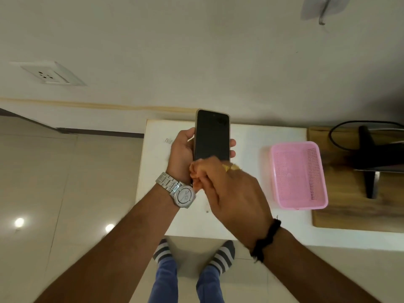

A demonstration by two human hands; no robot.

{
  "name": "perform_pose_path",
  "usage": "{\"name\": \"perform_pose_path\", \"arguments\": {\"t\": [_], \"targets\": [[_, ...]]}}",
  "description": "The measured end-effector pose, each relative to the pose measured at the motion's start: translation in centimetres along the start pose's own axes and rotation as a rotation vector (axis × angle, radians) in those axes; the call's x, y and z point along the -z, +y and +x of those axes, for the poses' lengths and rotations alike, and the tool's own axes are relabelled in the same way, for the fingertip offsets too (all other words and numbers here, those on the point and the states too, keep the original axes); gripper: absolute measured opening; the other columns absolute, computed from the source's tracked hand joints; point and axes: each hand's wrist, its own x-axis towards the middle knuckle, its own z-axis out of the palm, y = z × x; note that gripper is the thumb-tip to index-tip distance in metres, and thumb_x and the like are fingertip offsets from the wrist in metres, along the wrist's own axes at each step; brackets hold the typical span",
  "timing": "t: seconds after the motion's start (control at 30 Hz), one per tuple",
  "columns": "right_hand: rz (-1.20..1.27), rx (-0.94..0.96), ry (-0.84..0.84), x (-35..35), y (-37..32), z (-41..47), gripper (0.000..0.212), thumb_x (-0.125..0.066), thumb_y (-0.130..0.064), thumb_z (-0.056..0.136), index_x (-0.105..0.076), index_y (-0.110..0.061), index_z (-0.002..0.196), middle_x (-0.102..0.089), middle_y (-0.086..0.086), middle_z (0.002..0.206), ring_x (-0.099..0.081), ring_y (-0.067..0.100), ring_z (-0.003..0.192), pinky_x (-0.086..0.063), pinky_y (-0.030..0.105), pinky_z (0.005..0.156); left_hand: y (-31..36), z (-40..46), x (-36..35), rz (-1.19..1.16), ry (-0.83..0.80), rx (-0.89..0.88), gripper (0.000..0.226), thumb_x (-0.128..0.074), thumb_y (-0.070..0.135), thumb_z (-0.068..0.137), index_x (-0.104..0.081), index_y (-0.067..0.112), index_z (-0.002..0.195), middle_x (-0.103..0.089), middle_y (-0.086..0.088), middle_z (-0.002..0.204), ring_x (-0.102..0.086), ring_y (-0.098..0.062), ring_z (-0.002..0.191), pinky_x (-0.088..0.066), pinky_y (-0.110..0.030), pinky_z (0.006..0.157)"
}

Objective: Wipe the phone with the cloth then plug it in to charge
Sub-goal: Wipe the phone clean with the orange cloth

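Behind right hand [227, 189], phone [211, 136] bottom edge hidden.

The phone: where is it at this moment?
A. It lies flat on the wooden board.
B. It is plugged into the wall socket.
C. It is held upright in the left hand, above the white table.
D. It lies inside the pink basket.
C: the left hand grips the phone by its edges, dark screen facing the camera, while the right hand is at its lower end.
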Motion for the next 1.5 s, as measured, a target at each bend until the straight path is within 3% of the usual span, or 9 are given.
{"name": "perform_pose_path", "arguments": {"t": [0.17, 0.27, 0.37, 0.53, 0.67, 0.83, 1.03, 1.23, 1.5], "targets": [[-0.077, -0.108, 0.069, 0.9, 2.9, -1.4, 0.028, -0.069, -0.018, 0.096, -0.044, -0.022, 0.108, -0.065, 0.003, 0.074, -0.062, 0.016, 0.056, -0.06, 0.032, 0.05, 0.2, -0.4, 0.2, -0.016, -0.043, 0.03, 0.068, -0.036, 0.053, 0.094, -0.059, 0.008, 0.139, -0.057, -0.031, 0.138, -0.058, -0.043, 0.109, -0.047, -0.05, 0.095], [-0.048, -0.026, 0.075, 0.1, 1.4, -1.2, 0.007, -0.051, -0.024, 0.103, -0.046, -0.022, 0.109, -0.064, 0.001, 0.074, -0.06, 0.013, 0.056, -0.057, 0.026, 0.05, 0.0, -0.1, 0.1, -0.032, -0.025, 0.01, 0.068, -0.031, 0.053, 0.097, -0.061, 0.005, 0.136, -0.062, -0.029, 0.129, -0.063, -0.041, 0.1, -0.054, -0.047, 0.088], [-0.046, 0.001, 0.042, 0.0, 1.3, -2.3, 0.025, -0.036, -0.039, 0.108, -0.048, -0.018, 0.106, -0.067, 0.001, 0.071, -0.058, 0.004, 0.053, -0.055, 0.016, 0.052, 0.1, -0.1, 0.4, -0.021, -0.04, 0.004, 0.069, -0.03, 0.055, 0.097, -0.064, 0.007, 0.132, -0.063, -0.025, 0.126, -0.063, -0.037, 0.099, -0.052, -0.047, 0.088], [-0.053, -0.176, 0.074, 1.3, 5.7, 1.5, 0.011, -0.051, -0.027, 0.107, -0.05, -0.017, 0.108, -0.069, 0.007, 0.085, -0.069, 0.026, 0.071, -0.058, 0.044, 0.058, -1.5, -0.9, -0.3, 0.006, -0.066, 0.051, 0.046, -0.044, 0.046, 0.09, -0.074, 0.012, 0.087, -0.07, -0.011, 0.087, -0.067, -0.027, 0.074, -0.055, -0.035, 0.074], [-0.037, -0.197, 0.13, 1.1, 6.4, 2.8, 0.011, -0.049, -0.028, 0.107, -0.049, -0.017, 0.11, -0.07, 0.006, 0.088, -0.07, 0.027, 0.077, -0.059, 0.045, 0.062, -1.9, -1.2, -0.6, -0.02, -0.126, 0.094, 0.065, -0.031, 0.043, 0.099, -0.078, 0.014, 0.065, -0.071, -0.007, 0.067, -0.068, -0.022, 0.056, -0.059, -0.03, 0.058], [0.001, -0.165, -0.048, -0.9, 4.0, -3.5, 0.014, -0.067, -0.015, 0.098, -0.063, -0.006, 0.108, -0.073, 0.012, 0.088, -0.073, 0.026, 0.071, -0.063, 0.041, 0.06, -1.0, -2.0, -0.1, -0.031, -0.115, 0.036, 0.052, -0.046, 0.045, 0.083, -0.08, 0.009, 0.098, -0.073, -0.017, 0.102, -0.07, -0.031, 0.088, -0.058, -0.037, 0.081], [-0.118, -0.216, 0.15, 2.0, 6.1, 3.0, 0.005, -0.05, -0.022, 0.105, -0.048, -0.018, 0.107, -0.069, 0.004, 0.083, -0.066, 0.025, 0.071, -0.056, 0.043, 0.059, -2.5, -2.9, -1.2, 0.001, -0.09, 0.1, 0.064, -0.032, 0.045, 0.098, -0.08, 0.016, 0.068, -0.074, -0.008, 0.073, -0.071, -0.026, 0.061, -0.059, -0.041, 0.067], [-0.049, -0.067, -0.035, 1.5, 0.5, -1.8, 0.014, -0.036, -0.032, 0.102, -0.046, -0.022, 0.102, -0.06, 0.001, 0.072, -0.059, 0.017, 0.057, -0.054, 0.035, 0.048, -1.7, -3.0, -0.8, -0.07, -0.048, 0.017, 0.062, -0.034, 0.04, 0.1, -0.082, 0.01, 0.075, -0.076, -0.013, 0.081, -0.074, -0.025, 0.071, -0.062, -0.031, 0.068], [-0.1, -0.202, 0.146, 1.7, 3.3, 2.5, 0.008, -0.051, -0.019, 0.101, -0.054, -0.014, 0.106, -0.067, 0.002, 0.081, -0.061, 0.023, 0.068, -0.052, 0.04, 0.057, -2.4, -3.8, -2.2, 0.011, -0.027, 0.069, 0.044, -0.045, 0.037, 0.09, -0.073, 0.014, 0.065, -0.069, -0.006, 0.066, -0.067, -0.021, 0.057, -0.056, -0.026, 0.06]]}}
